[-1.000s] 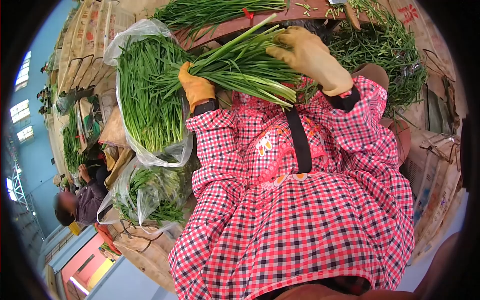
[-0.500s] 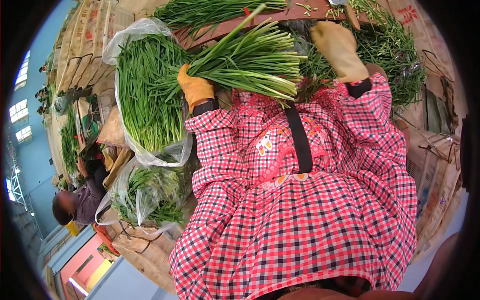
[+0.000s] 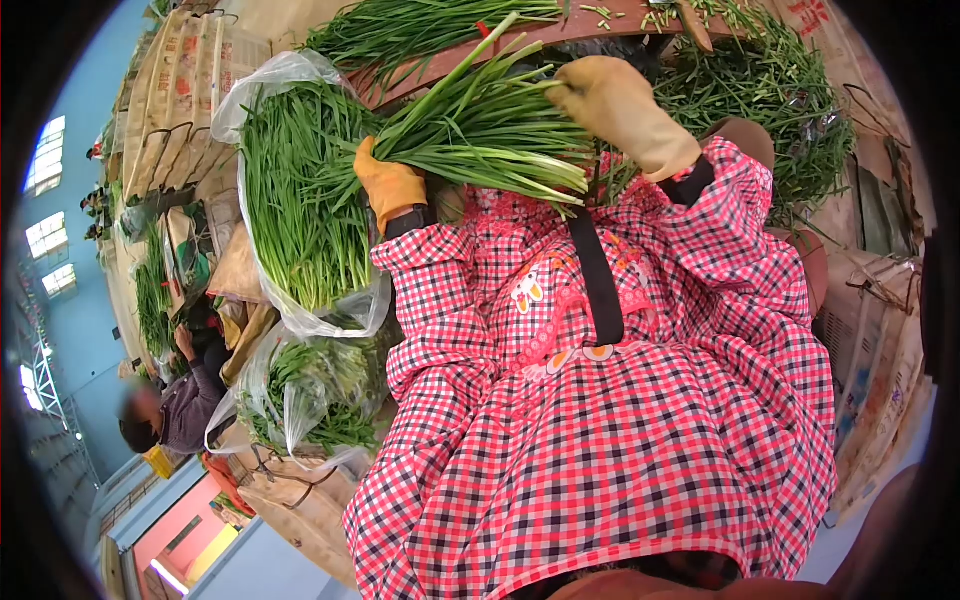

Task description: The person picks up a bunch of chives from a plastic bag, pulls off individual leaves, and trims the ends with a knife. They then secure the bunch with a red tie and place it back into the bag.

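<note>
I am seeing orange on the left glove (image 3: 390, 187) and yellowish tan on the right glove (image 3: 630, 115), both meeting black cuffs (image 3: 405, 222). The bunch (image 3: 480, 130) is showing deep green, paling to whitish green at the stems. Over my remote feed the smock (image 3: 600, 450) is displaying a pink-red, white and black check, and I am picking out a black strap (image 3: 598, 285) and a white-and-orange rabbit (image 3: 528, 290). The bench (image 3: 600, 22) is looking reddish brown, the tie (image 3: 483, 29) bright red, the wall (image 3: 85, 330) blue.
</note>
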A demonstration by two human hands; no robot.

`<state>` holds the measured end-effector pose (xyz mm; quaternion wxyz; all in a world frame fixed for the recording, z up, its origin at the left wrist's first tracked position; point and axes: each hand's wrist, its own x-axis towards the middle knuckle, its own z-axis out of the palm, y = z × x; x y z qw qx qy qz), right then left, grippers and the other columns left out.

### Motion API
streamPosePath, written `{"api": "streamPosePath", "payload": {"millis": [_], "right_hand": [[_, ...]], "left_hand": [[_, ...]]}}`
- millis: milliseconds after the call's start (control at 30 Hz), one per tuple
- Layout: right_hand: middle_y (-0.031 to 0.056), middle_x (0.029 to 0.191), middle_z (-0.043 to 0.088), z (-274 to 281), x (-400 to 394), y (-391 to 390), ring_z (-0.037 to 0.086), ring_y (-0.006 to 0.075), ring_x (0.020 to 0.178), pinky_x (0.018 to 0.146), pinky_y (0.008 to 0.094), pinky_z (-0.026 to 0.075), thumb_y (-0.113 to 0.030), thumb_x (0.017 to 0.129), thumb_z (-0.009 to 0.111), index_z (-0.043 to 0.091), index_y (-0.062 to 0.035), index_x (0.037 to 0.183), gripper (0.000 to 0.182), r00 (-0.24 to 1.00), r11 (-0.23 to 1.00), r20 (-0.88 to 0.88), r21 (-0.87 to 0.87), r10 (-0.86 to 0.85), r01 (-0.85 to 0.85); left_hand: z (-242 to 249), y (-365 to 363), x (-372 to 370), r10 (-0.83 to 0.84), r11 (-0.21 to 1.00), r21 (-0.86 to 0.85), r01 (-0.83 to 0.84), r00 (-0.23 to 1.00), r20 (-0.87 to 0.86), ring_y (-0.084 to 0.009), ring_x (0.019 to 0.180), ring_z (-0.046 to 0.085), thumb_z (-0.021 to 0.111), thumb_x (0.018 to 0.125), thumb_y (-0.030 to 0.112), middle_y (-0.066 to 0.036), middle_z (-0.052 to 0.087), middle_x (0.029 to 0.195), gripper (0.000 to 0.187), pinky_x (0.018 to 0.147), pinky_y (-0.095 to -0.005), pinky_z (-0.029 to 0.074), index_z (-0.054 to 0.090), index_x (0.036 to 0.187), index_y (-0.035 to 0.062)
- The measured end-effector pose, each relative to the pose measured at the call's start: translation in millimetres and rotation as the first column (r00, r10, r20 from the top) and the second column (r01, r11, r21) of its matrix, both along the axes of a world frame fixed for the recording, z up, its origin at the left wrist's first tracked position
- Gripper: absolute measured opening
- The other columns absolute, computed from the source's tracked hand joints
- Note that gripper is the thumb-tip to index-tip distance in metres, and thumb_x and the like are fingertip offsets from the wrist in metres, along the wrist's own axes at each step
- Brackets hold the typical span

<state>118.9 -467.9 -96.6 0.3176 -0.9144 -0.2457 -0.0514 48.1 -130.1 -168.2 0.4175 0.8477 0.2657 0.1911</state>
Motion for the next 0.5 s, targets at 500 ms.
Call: {"api": "streamPosePath", "payload": {"millis": [500], "right_hand": [[0.0134,0.095,0.071,38,0,23,0.067,0.0331,0.093,0.08,0.045,0.054,-0.026,0.088,0.058,0.068,-0.0082,0.099,0.024,1.0,0.925,0.02,-0.379,-0.017,0.023]], "left_hand": [[40,-40,-5,0.004,0.996,0.084,-0.001,1.0,-0.028,-0.0328,0.111,0.059,0.06,0.086,-0.001,-0.023,0.057,0.122,0.05,0.098,-0.0375,0.045,0.044,0.133,0.0002]]}}
